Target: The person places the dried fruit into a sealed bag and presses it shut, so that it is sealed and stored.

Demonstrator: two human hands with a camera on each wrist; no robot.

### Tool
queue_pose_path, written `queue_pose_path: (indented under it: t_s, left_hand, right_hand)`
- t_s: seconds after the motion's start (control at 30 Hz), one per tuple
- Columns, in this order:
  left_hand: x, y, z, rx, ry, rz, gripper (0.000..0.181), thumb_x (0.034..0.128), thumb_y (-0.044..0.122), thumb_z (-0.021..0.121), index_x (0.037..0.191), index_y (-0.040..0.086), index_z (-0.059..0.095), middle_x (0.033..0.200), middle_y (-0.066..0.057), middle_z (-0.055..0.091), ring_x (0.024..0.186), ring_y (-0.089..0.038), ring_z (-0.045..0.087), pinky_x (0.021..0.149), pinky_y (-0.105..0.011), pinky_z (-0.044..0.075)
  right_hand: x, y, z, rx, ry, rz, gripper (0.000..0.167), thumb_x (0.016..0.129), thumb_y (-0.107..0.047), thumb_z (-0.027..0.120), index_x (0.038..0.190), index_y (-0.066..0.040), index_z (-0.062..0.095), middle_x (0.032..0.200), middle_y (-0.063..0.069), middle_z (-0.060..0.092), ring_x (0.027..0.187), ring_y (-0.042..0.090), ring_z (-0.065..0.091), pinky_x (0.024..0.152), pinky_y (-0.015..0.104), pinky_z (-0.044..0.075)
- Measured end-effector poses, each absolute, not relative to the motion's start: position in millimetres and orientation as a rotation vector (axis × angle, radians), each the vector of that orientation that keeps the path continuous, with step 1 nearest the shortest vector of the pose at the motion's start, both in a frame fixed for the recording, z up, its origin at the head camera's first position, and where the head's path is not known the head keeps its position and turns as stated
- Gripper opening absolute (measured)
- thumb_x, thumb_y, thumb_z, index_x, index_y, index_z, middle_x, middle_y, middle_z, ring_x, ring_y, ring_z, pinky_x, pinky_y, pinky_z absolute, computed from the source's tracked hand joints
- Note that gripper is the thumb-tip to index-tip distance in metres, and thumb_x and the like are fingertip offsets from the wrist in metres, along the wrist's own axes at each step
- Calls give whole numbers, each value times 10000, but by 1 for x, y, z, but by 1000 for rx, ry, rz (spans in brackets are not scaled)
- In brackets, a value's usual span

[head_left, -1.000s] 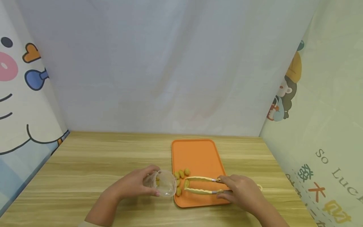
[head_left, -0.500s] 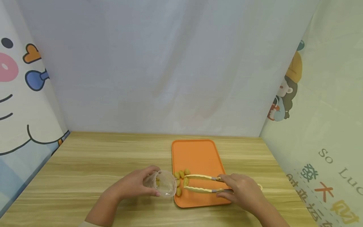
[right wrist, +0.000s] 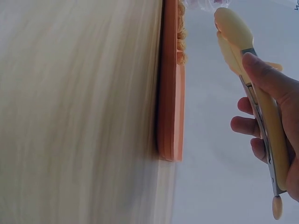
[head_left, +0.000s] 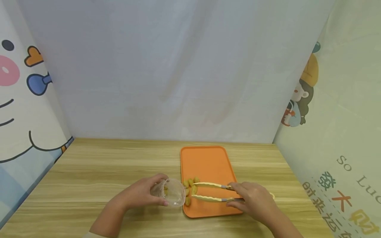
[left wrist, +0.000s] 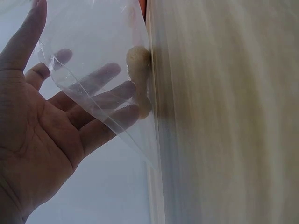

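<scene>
The left hand [head_left: 146,191] is holding a clear bag [head_left: 174,193], and its mouth is facing the orange tray [head_left: 206,162]. Brown lumps [left wrist: 138,60] are sitting inside the bag. The right hand [head_left: 254,200] is gripping yellow tongs [head_left: 208,199] over the tray, and one brown lump [head_left: 194,189] is sitting between the tips. More lumps [head_left: 190,182] are lying along the tray's left edge, beside the bag

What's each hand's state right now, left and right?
Left hand: closed, holding a clear plastic bag.
Right hand: closed, holding the pale yellow tongs.
</scene>
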State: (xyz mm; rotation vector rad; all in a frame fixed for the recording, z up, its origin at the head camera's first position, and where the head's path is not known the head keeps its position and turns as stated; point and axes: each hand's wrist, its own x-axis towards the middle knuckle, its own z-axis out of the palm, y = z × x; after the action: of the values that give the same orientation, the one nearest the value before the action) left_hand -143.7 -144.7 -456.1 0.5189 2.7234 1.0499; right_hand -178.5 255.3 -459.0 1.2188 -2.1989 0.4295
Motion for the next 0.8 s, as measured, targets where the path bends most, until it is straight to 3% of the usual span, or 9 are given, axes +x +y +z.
queue_pose_path:
  t_s: [0.8]
  left_hand:
    - [-145,-145,-459,496,2732,1032,761,712,619,782,1343,290,512,1260,-49,634,1152,-242,587,937,-520,468]
  right_hand:
    - [-179,245,-452,1236,-2161,429,540,624,-427,878,1063,-175,690,827,-110,684,613,-45,568,553,119,454]
